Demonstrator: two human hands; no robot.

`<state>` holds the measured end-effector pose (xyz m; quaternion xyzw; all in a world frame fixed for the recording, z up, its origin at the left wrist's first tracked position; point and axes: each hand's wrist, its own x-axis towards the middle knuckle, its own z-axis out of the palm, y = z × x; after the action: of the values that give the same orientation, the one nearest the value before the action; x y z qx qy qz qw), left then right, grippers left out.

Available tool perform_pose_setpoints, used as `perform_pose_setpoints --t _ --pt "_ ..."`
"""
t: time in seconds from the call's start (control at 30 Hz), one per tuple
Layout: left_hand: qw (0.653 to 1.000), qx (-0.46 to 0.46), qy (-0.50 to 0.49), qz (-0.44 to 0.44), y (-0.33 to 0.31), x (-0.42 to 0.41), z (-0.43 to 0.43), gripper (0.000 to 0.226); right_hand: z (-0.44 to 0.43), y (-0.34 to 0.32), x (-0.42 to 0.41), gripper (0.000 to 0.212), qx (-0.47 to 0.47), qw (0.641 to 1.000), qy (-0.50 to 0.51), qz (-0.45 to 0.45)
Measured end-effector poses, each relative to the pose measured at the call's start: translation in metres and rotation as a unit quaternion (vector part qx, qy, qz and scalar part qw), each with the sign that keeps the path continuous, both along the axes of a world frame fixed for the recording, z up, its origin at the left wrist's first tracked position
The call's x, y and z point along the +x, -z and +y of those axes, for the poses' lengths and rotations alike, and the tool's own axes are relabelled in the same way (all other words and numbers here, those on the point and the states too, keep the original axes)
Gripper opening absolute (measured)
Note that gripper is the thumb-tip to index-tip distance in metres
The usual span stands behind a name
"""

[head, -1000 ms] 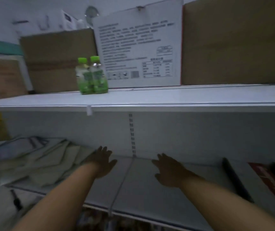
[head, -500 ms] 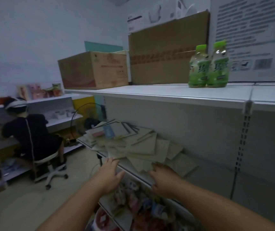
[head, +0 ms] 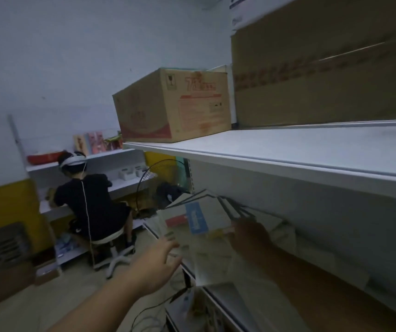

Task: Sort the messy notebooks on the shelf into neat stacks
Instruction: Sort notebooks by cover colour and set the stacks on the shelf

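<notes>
A messy pile of thin notebooks [head: 206, 236] lies fanned out on the white middle shelf [head: 336, 279], its left end overhanging the shelf edge. One notebook on top carries a blue label [head: 195, 218]. My left hand [head: 158, 264] hovers with fingers spread at the pile's front left edge, fingertips at the notebooks. My right hand [head: 249, 236] lies on top of the pile, fingers reaching toward the blue-labelled notebook. It is dark and blurred, so no grip shows.
The upper shelf board [head: 288, 152] juts out just above the pile, carrying a cardboard box [head: 173, 106] and a larger box [head: 324, 75]. A person [head: 91, 207] sits on a stool at the left, beside a fan [head: 154, 183]. Goods fill the lower shelf [head: 192, 307].
The view has swung left along the shelf. Both hands went from the bare shelf board to the notebook pile, and the right hand now lies on top of it.
</notes>
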<state>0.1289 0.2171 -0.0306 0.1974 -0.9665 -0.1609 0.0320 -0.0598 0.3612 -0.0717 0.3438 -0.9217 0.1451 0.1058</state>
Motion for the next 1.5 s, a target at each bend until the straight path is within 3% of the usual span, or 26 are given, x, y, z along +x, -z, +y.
perform_pose_setpoints --t 0.13,0.27,0.43,0.57,0.67,0.73,0.83,0.9,0.97,1.03,1.1,1.17,1.2,1.27,1.33,1.4,1.43,1.5 --pt "0.997 -0.005 0.018 -0.075 0.017 -0.017 -0.036 0.046 -0.027 0.01 -0.033 0.043 0.02 0.998 0.065 -0.002" --pt "1.0 0.006 0.009 -0.011 0.019 -0.055 -0.06 0.043 -0.049 0.016 -0.051 0.059 0.042 0.996 0.077 0.002" --pt "0.992 0.026 0.115 0.043 0.017 -0.112 -0.089 0.038 -0.065 0.017 -0.066 0.072 0.036 0.99 0.118 -0.066" --pt "0.978 0.052 0.193 0.052 0.021 -0.149 -0.117 0.037 -0.071 0.014 -0.077 0.075 -0.088 0.965 0.142 -0.203" --pt "0.966 0.047 0.244 0.071 0.016 -0.172 -0.147 0.041 -0.078 0.005 -0.074 0.029 -0.216 0.938 0.141 -0.233" --pt "0.958 0.033 0.268 0.098 0.003 -0.186 -0.169 0.045 -0.086 -0.011 -0.063 0.017 -0.323 0.901 0.111 -0.269" --pt "0.935 -0.122 0.298 0.146 -0.021 -0.204 -0.195 0.056 -0.097 -0.027 -0.047 0.02 -0.434 0.837 0.094 -0.319" --pt "0.918 -0.197 0.327 0.108 -0.032 -0.212 -0.207 0.066 -0.102 -0.031 -0.036 0.019 -0.44 0.835 0.099 -0.316" --pt "0.93 -0.139 0.342 0.0 -0.037 -0.218 -0.217 0.061 -0.112 -0.033 -0.02 0.023 -0.451 0.829 0.092 -0.317" --pt "0.918 -0.087 0.375 -0.097 -0.033 -0.22 -0.227 0.028 -0.121 -0.031 -0.01 0.025 -0.483 0.819 0.101 -0.293" --pt "0.913 -0.032 0.397 -0.091 -0.019 -0.225 -0.243 0.017 -0.122 -0.025 -0.007 0.021 -0.495 0.826 0.143 -0.229" --pt "0.927 0.156 0.338 -0.04 0.002 -0.231 -0.261 0.013 -0.108 -0.015 -0.011 0.015 -0.383 0.885 0.23 -0.131" --pt "0.913 0.291 0.285 -0.014 0.011 -0.233 -0.268 0.008 -0.104 -0.009 -0.011 0.017 -0.267 0.921 0.264 -0.104" --pt "0.845 0.505 0.174 0.012 0.025 -0.235 -0.276 0.015 -0.102 0.005 -0.006 0.032 -0.092 0.962 0.251 -0.046" --pt "0.803 0.584 0.108 0.036 0.035 -0.237 -0.28 0.019 -0.113 0.013 -0.003 0.063 0.02 0.977 0.211 0.007" --pt "0.786 0.611 0.075 0.051 0.038 -0.238 -0.28 0.02 -0.124 0.018 0.0 0.101 0.101 0.963 0.235 -0.087" --pt "0.785 0.615 0.063 0.053 0.039 -0.237 -0.281 0.02 -0.127 0.018 0.001 0.101 0.12 0.955 0.246 -0.117" --pt "0.783 0.619 0.042 0.048 0.042 -0.236 -0.286 0.018 -0.127 0.018 -0.002 0.079 0.096 0.959 0.251 -0.086"
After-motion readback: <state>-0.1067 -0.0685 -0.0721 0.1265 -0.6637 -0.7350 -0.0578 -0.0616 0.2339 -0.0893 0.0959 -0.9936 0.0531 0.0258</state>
